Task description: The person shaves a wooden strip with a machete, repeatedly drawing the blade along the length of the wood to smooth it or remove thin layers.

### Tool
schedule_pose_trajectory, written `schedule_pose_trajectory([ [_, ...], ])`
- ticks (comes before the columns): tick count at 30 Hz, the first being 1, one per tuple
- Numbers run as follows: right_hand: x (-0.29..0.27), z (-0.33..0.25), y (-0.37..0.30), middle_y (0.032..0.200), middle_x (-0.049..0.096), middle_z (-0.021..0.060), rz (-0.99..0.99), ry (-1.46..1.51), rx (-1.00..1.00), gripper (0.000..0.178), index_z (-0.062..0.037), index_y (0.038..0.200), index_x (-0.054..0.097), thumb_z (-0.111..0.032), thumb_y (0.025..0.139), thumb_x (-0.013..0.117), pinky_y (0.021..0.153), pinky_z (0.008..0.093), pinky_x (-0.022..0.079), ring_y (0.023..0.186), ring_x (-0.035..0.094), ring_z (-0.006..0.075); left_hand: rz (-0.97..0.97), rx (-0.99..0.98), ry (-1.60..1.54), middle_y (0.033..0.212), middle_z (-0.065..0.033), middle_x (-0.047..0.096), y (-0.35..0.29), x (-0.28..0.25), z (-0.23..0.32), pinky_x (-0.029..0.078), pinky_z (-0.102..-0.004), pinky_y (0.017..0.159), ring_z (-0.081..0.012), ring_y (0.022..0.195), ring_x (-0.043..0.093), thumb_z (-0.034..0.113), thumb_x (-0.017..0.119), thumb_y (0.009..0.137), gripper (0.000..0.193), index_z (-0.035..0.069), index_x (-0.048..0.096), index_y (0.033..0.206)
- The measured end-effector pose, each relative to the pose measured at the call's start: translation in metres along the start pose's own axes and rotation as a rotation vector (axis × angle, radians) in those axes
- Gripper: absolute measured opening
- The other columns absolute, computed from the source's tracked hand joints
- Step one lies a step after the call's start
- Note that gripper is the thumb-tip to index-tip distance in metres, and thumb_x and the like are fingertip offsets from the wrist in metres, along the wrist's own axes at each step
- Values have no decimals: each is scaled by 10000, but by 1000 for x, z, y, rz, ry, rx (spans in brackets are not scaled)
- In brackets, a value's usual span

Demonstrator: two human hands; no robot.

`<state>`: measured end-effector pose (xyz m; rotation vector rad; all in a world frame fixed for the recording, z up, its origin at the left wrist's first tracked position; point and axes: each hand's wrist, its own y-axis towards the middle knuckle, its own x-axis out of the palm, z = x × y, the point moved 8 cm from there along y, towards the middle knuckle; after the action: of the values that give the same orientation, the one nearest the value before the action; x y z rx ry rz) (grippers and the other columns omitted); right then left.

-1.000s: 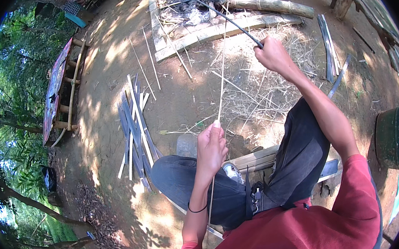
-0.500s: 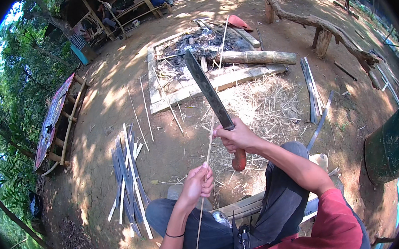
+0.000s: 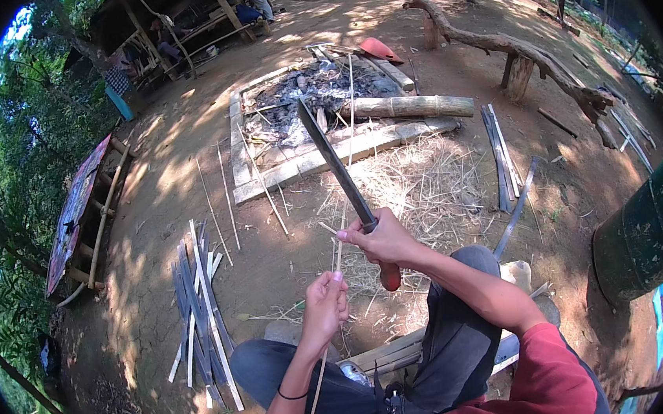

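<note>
My right hand (image 3: pixel 388 240) is closed around a machete (image 3: pixel 334 162), whose long dark blade points up and away to the left. Below the fist its reddish-brown handle (image 3: pixel 390 276) sticks out. My left hand (image 3: pixel 322 312) pinches a thin pale bamboo strip (image 3: pixel 317 396), which runs from my lap up through the fingers. The strip passes just left of the blade's base, and my right thumb lies against it. Above the right hand the strip continues toward the fire pit. Whether the blade touches it cannot be made out.
Split bamboo slats (image 3: pixel 204 317) lie piled at left, with more slats (image 3: pixel 501 157) at right. Shavings (image 3: pixel 416 188) cover the ground before a stone-edged fire pit (image 3: pixel 289 173) holding a bamboo log (image 3: pixel 413 107). A log bench (image 3: pixel 518 41) and green drum (image 3: pixel 640 239) stand at right.
The view has shifted slightly. The machete blade has turned and shows narrower, more edge-on. My right thumb has moved a little down and left along the strip; both hands keep their hold.
</note>
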<state>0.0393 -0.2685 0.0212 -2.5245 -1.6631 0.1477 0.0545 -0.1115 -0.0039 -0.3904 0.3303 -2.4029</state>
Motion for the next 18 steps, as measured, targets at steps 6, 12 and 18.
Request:
schedule_pose_trajectory([
  [6,-13,-9,-3,517,486,-35,147,-235,-266,247,-1,774,619,-211,876,700,425,262,317,461,413,43,99,95,-89,507,51,270,19,-12,2,183,-237,371,-50,396,248,326,403,1037,332,96,441,801],
  [12,-20,-39,-20,525,473,-33,217,-344,-394,181,-2,855,664,-182,876,674,442,276,274,503,375,34,117,104,-41,500,59,270,23,-22,6,168,-232,364,-44,387,236,323,408,1036,325,96,454,807],
  [18,-13,-27,-27,574,596,191,182,-552,-296,230,39,951,660,-123,791,628,552,408,477,521,611,286,128,70,-124,493,68,232,23,-15,9,155,-240,358,-38,379,201,331,403,1037,320,101,447,819],
])
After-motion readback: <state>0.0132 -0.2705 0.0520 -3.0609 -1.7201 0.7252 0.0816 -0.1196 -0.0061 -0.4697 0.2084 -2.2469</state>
